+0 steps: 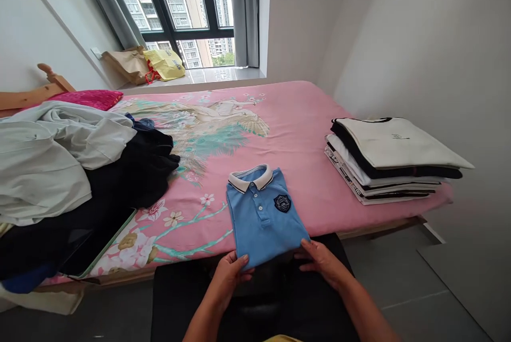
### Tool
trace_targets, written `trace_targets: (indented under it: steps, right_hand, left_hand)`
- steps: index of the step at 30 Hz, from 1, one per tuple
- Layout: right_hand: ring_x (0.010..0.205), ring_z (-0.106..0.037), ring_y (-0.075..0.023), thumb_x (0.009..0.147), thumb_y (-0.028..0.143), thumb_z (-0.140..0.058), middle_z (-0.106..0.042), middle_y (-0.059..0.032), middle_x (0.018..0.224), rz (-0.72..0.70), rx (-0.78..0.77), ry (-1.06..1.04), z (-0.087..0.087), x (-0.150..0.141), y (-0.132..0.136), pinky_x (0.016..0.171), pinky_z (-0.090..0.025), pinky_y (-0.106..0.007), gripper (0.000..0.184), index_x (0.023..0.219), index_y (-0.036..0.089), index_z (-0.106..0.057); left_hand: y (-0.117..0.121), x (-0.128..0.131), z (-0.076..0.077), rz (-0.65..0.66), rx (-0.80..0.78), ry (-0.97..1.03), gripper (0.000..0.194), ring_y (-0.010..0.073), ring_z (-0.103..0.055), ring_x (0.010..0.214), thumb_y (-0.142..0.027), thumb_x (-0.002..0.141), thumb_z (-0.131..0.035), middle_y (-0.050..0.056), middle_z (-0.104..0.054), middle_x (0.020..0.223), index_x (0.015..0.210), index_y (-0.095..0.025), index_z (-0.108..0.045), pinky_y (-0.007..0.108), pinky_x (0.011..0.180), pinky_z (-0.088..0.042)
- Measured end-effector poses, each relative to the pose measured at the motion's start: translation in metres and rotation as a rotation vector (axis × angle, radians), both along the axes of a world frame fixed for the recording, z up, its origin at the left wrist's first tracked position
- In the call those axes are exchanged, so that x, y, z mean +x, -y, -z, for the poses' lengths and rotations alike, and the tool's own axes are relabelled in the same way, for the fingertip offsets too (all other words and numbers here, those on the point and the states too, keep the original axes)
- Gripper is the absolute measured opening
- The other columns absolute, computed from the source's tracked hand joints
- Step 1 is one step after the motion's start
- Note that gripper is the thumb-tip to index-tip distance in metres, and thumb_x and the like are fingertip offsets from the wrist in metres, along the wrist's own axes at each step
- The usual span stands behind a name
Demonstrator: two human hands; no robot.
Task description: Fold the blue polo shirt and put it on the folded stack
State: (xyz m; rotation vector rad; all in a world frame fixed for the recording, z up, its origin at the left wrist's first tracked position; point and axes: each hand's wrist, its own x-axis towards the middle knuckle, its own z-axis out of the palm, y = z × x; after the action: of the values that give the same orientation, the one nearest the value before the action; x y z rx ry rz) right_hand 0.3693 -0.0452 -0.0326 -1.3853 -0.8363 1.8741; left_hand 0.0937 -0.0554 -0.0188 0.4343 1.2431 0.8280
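A blue polo shirt [263, 219] with a white collar and a dark chest badge lies folded at the bed's near edge, collar pointing away from me. At its lower left corner, my left hand [231, 271] pinches the hem between thumb and fingers. My right hand [321, 261] grips the lower right corner the same way, thumb on top. The shirt's bottom edge reaches slightly over the bed's edge toward my lap.
A stack of folded shirts [399, 145] stands on the right of the pink bed sheet [295, 118]. Loose clothes [51, 150] are heaped on the left, beside a dark flat panel with a pale green edge [107, 241]. Paper and yellow bags [163, 64] sit on the windowsill.
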Motion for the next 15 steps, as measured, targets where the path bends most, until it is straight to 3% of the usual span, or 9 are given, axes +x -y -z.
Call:
trace_targets:
  steps: [4,8,12,15]
  right_hand:
    - [0.087,-0.062,-0.0196,0.082,0.059,-0.052,-0.065,-0.0096,0.1,0.124,-0.028,-0.249,-0.007,-0.01,0.0,0.062,-0.054,-0.029,0.047,0.104,0.018,-0.06]
    - [0.072,-0.061,-0.0136,0.079,0.048,-0.061,-0.064,-0.0047,0.087,0.147,0.019,-0.187,-0.008,-0.017,0.002,0.053,-0.052,-0.024,0.037,0.101,0.018,-0.06]
    - [0.067,-0.059,-0.0113,0.076,0.041,-0.065,-0.062,-0.0021,0.084,0.188,0.036,-0.126,-0.008,-0.023,0.001,0.048,-0.05,-0.02,0.034,0.1,0.019,-0.057]
    - [0.063,-0.059,-0.0103,0.072,0.042,-0.067,-0.06,-0.002,0.082,0.139,0.015,-0.084,-0.019,-0.025,0.002,0.045,-0.048,-0.019,0.036,0.098,0.019,-0.057]
  left_hand:
    - [0.006,-0.013,-0.011,-0.01,0.01,0.073,0.04,0.0116,-0.062,0.055,-0.032,0.054,-0.083,0.0,-0.064,0.065,0.082,-0.015,-0.061,0.021,0.052,-0.048]
    - [0.008,-0.025,-0.012,0.04,-0.016,0.061,0.045,0.0124,-0.063,0.059,-0.031,0.053,-0.084,-0.001,-0.064,0.069,0.088,-0.016,-0.059,0.022,0.053,-0.049]
    - [0.002,-0.02,-0.008,0.103,0.001,0.035,0.046,0.0156,-0.065,0.072,-0.044,0.064,-0.076,0.004,-0.067,0.085,0.096,-0.016,-0.058,0.025,0.057,-0.051]
    - [0.001,-0.013,-0.011,0.096,0.004,-0.016,0.043,0.0138,-0.063,0.065,-0.043,0.061,-0.078,0.003,-0.065,0.074,0.086,-0.014,-0.059,0.024,0.057,-0.051]
